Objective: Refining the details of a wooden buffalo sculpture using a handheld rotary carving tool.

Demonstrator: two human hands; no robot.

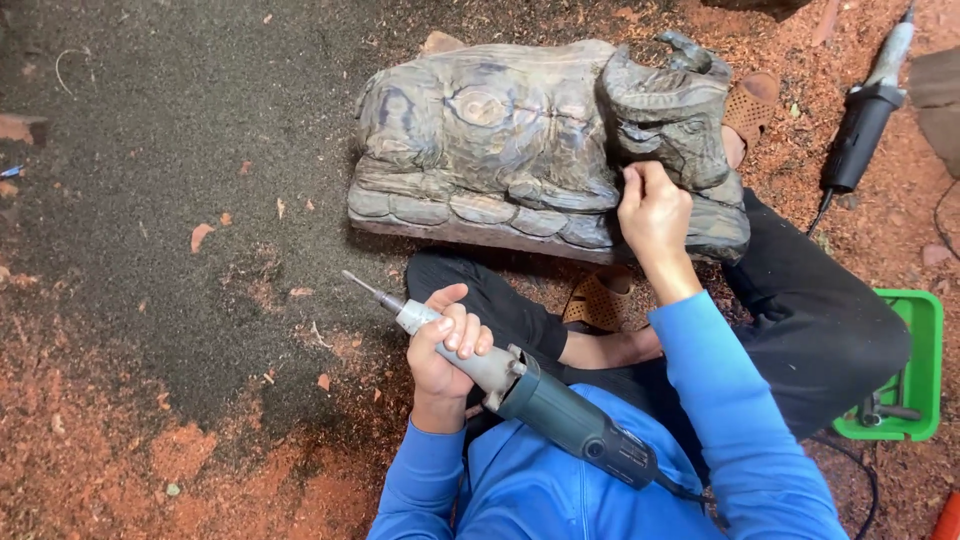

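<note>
1. The left hand (447, 352) gripped the die grinder (520, 392), its long axis pointing up-left, away from the carving.
2. The wooden animal carving (545, 145) lay ahead on the sawdust floor (150, 150).
3. The right hand (652, 210), nearer, pinched its fingers against the carving's head.

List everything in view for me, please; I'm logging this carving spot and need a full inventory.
wooden animal carving: one, grey-brown, on the ground, centre top
die grinder: one, grey-green, in the left hand
second power tool: one, black and grey, top right
plastic tray: one, green, right edge, metal bits inside
sandals: two, tan, near the carving
sawdust: reddish, scattered on the ground
left hand: gripping the grinder
right hand: touching the carving's head
</note>
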